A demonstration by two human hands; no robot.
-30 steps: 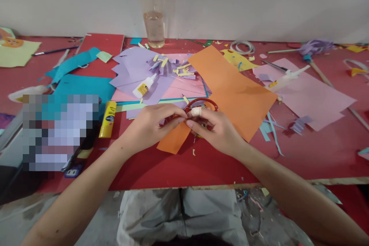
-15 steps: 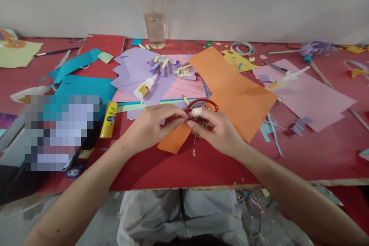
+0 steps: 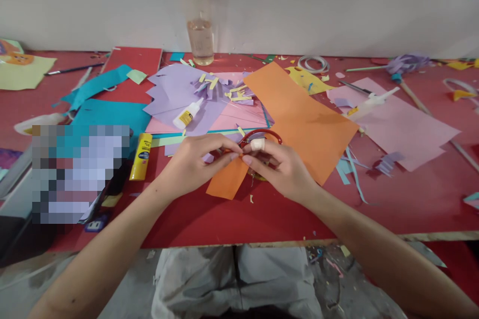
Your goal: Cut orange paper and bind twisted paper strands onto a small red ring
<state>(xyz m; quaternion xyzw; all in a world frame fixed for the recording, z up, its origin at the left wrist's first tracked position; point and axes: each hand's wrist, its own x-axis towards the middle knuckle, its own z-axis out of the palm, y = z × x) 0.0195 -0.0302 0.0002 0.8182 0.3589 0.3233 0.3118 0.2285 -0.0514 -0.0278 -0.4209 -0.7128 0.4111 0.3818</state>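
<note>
Both hands meet fingertip to fingertip over the red table. My left hand [image 3: 205,162] pinches the upper edge of a small orange paper strip [image 3: 227,179], which hangs below the fingers. The thumb and index finger of my right hand [image 3: 280,167] close on the same edge of the strip, and a white wrap covers one finger. Red-handled scissors [image 3: 275,133] lie just behind the fingers, partly hidden by them. A large orange sheet [image 3: 303,124] is beyond my right hand. A yellow glue stick [image 3: 141,157] lies left of my left hand.
Purple paper [image 3: 175,89] bears a small glue bottle [image 3: 188,113] and paper scraps. A clear water bottle [image 3: 201,35] stands by the wall. Pink paper [image 3: 407,124] and a white glue bottle [image 3: 377,102] are at right. Teal paper [image 3: 112,117] and a blurred device [image 3: 82,174] lie left.
The orange strip has shifted and turned slightly between the fingers. Both hands stay in nearly the same place, and the whole view has moved a little.
</note>
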